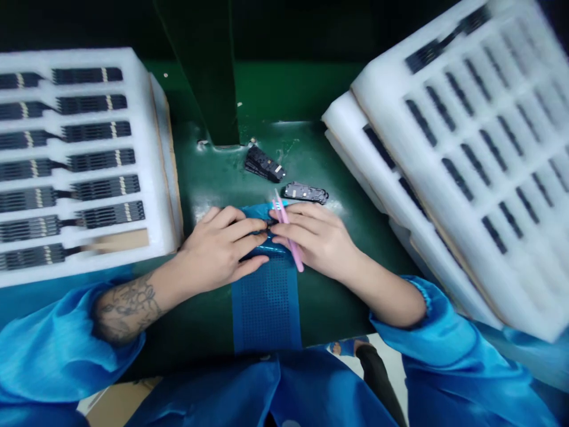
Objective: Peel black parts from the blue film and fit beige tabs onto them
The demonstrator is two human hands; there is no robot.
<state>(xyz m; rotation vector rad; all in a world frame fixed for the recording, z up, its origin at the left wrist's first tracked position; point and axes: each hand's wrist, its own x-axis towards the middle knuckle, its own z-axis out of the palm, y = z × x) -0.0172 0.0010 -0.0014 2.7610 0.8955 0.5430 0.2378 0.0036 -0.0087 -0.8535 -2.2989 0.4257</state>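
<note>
My left hand [226,240] is closed, its fingertips pinching a small black part [269,226] that is mostly hidden between my two hands. From the other side my right hand [313,237] meets it, touching the same part while holding a pair of pink tweezers [294,252] between its fingers, tips pointing away from me. Beneath both hands lies a shiny blue film [278,244] at the head of a blue perforated strip [267,308]. Just beyond my fingers rests a long black plastic housing [306,193], and behind it is a small stack of similar housings [264,164].
A white foam tray [155,219] with rows of black parts stands at the left. Stacked foam trays [382,89] holding black pieces lie tilted at the right. A dark green post [213,77] rises from the back of the green work surface [204,196].
</note>
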